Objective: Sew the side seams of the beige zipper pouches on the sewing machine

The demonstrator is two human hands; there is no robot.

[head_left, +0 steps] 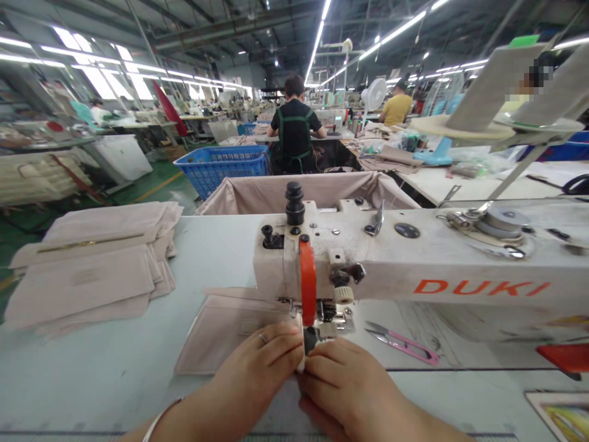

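Dusty-pink fabric panel (pixel 209 337) (faint rectangle toward its three o'clock), lying flat, edges seamed, at seven o'clock in view

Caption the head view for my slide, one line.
Left hand on beige fabric, right hand close beside it, at a sewing machine; pink-handled snips lie to the right.

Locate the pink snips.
Head view, right of centre: the pink snips lie on the worktop, right of the right hand, below the sewing machine's arm in frame.

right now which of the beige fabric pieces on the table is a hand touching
The beige piece under the left hand, at the sewing machine; the stacked pieces lie apart on the left, untouched.
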